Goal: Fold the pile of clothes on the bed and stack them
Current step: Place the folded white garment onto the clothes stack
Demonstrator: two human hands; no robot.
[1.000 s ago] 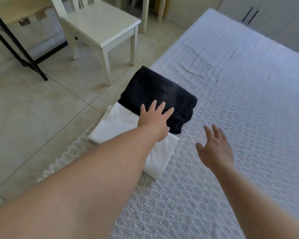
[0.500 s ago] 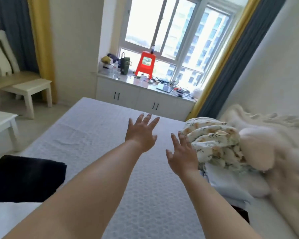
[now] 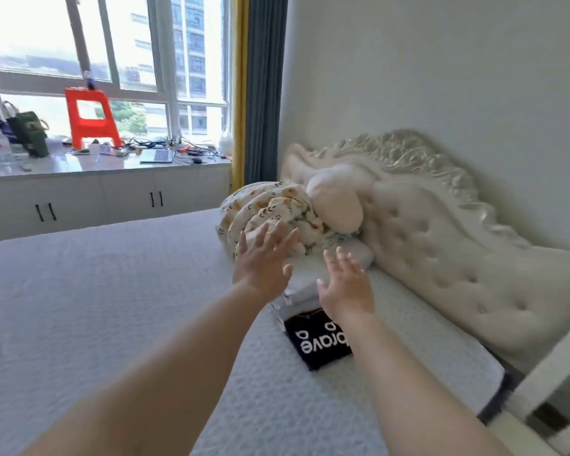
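White letters reading "brave" show on a folded black garment [image 3: 316,342] lying on the bed [image 3: 79,307] near the headboard [image 3: 441,245]. Left hand [image 3: 260,263] and right hand [image 3: 346,284] reach over it, fingers spread, holding nothing

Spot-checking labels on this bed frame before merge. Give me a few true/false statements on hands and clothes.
1. Both hands are empty, fingers spread. True: the left hand and the right hand hold nothing.
2. The black shirt with white letters lies flat on the bed. True.
3. The right hand grips the black shirt. False: it is held out above the shirt's far end and grips nothing.
4. The red stool stands on the floor beside the bed. False: it stands on the counter under the window.
5. A flowered quilt is bunched up by the headboard. True.
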